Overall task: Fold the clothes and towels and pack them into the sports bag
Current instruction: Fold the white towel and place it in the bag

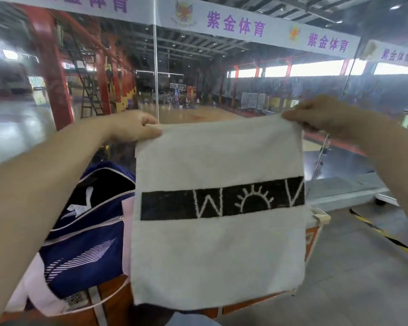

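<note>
Two outstretched arms are holding a white towel (218, 243) hanging flat, right of the navy sports bag (85, 243) gaping open; left hand (132, 127) and right hand (320, 114) are each pinching a top corner.

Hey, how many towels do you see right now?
1: a white towel with a black band, held up by its top corners between the left hand and right hand. More may be hidden behind it or inside the navy sports bag.

Both arms raised forward; left hand (132, 127) and right hand (316, 115) each pinching, fingers curled.
</note>
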A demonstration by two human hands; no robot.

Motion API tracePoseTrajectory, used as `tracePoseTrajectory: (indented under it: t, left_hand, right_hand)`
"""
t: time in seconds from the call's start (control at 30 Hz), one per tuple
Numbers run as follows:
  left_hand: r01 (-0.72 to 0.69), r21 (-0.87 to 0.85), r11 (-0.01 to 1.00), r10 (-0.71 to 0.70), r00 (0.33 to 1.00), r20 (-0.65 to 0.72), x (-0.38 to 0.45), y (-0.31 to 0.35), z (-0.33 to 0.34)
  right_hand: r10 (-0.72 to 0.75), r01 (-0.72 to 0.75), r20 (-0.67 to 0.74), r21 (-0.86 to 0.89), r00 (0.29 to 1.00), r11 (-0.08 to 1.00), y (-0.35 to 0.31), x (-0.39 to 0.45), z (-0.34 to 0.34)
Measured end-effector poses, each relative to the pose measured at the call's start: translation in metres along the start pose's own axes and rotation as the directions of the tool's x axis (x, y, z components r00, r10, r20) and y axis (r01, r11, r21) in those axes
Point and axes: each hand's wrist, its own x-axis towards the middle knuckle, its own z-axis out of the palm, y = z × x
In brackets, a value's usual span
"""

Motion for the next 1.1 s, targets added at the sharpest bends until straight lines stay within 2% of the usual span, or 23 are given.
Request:
tracePoseTrajectory:
  t: [0.07,0.13,0.23,0.3,0.37,0.43,0.5,0.57,0.73,0.87,1.1]
  left_hand:
    - [0.032,0.066,0.997,-0.034,0.999,0.036,0.014,-0.015,0.023]
    - [0.071,0.15,0.986,-0.071,0.997,-0.003,0.028,-0.028,0.046]
    - [0.146,0.178,0.973,-0.125,0.985,-0.12,0.05,-0.039,0.07]
    - [0.175,0.097,0.98,-0.15,0.964,-0.218,0.062,-0.04,0.08]
    - [0.162,-0.104,0.981,-0.185,0.943,-0.277,0.076,-0.043,0.087]
    - [0.125,-0.22,0.967,-0.191,0.931,-0.311,0.084,-0.047,0.09]
    - [0.094,-0.247,0.964,-0.172,0.933,-0.317,0.088,-0.053,0.095]
    - [0.081,-0.206,0.975,-0.141,0.944,-0.297,0.083,-0.058,0.106]
    - [0.042,-0.182,0.982,-0.087,0.965,-0.246,0.055,-0.077,0.138]
    - [0.015,-0.065,0.998,-0.027,0.982,-0.186,0.019,-0.081,0.156]
    - [-0.004,0.079,0.997,0.013,0.994,-0.109,-0.016,-0.085,0.191]
  right_hand:
    - [0.054,-0.053,0.097,-0.009,0.994,0.999,0.022,0.003,0.019]
    - [0.11,-0.113,0.153,0.011,0.982,0.994,0.041,0.009,0.04]
    - [0.162,-0.191,0.153,0.198,0.975,0.961,0.065,0.025,0.07]
    - [0.163,-0.183,0.092,0.3,0.982,0.936,0.075,0.038,0.087]
    - [0.158,-0.152,0.016,0.376,0.987,0.914,0.082,0.053,0.099]
    - [0.169,-0.137,-0.039,0.425,0.985,0.895,0.088,0.066,0.108]
    - [0.182,-0.141,-0.047,0.45,0.982,0.882,0.093,0.071,0.115]
    - [0.213,-0.176,-0.024,0.477,0.977,0.861,0.101,0.068,0.123]
    - [0.282,-0.268,0.04,0.458,0.959,0.847,0.134,0.04,0.145]
    - [0.258,-0.263,0.071,0.422,0.964,0.868,0.157,0.005,0.157]
    - [0.258,-0.28,0.12,0.24,0.959,0.93,0.19,-0.05,0.175]
